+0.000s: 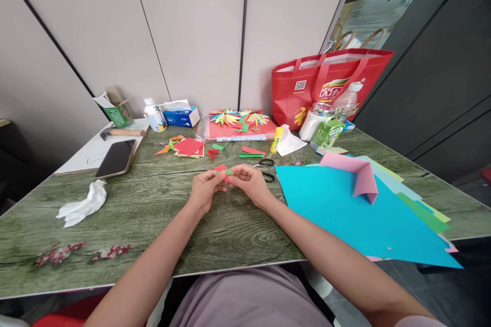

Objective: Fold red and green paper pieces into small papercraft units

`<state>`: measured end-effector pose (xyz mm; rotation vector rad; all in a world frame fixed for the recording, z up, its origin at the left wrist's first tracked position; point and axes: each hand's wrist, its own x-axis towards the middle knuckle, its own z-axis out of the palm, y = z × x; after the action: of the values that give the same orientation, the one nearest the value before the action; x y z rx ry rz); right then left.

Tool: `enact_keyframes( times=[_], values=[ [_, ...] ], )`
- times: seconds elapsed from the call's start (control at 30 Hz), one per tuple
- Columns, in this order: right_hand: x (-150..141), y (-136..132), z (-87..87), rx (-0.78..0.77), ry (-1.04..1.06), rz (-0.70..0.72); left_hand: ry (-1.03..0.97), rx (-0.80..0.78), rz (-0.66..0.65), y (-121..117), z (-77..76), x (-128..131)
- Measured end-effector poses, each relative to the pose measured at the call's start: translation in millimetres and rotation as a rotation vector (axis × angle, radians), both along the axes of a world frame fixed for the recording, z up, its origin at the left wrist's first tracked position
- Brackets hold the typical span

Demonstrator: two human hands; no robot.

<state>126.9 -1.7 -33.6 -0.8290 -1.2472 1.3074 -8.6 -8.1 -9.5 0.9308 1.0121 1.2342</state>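
Note:
Between my two hands, over the middle of the table, is a small folded piece of red and green paper (221,168). My left hand (205,186) pinches its red part from the left. From the right, my right hand (251,181) grips it near the green point, fingers closed. Scissors with black handles (266,162) lie just behind my right hand, partly hidden by it. Beyond my hands are folded red and green strips (252,152), a small red folded piece (213,154) and a stack of red paper squares (190,146).
A yellow glue stick (276,139) stands near a crumpled tissue (290,142). Large blue paper sheets (326,209) cover the right side. A red bag (295,87) stands behind bottles. At left lie a phone (116,157), a hammer (123,132) and a tissue (84,204).

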Motion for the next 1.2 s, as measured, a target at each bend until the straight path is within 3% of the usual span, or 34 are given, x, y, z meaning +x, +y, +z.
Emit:
enact_keyframes(
  times=[0.23,0.37,0.57,0.77,0.9,1.03,1.1,1.2],
  values=[
    [-0.7,-4.3,3.2,0.218,-0.197,-0.166,-0.04,-0.044,0.023,1.8,-4.7,-0.3],
    [0.1,-7.5,1.2,0.424,-0.394,-0.298,-0.022,0.019,0.024,1.3,-5.1,0.8],
    [4.1,-6.6,-1.7,0.665,-0.581,-0.352,0.105,0.169,0.022,0.1,-5.0,5.2],
    [4.0,-4.8,-4.1,0.82,-0.783,-0.32,0.028,0.083,0.017,2.2,-7.1,2.7],
    [4.9,-3.7,-6.0,0.859,-0.827,-0.291,-0.002,0.025,0.005,2.3,-6.7,0.0],
    [3.8,-7.1,-2.4,0.839,-0.721,-0.209,0.022,-0.011,0.069,4.0,-6.2,-2.3],
    [2.2,-8.2,0.0,0.761,-0.609,-0.202,0.024,-0.003,0.109,5.3,-6.2,-2.9],
    [1.2,-5.4,1.5,0.507,-0.414,-0.276,0.026,0.029,0.074,5.5,-5.5,-2.6]
  ],
)
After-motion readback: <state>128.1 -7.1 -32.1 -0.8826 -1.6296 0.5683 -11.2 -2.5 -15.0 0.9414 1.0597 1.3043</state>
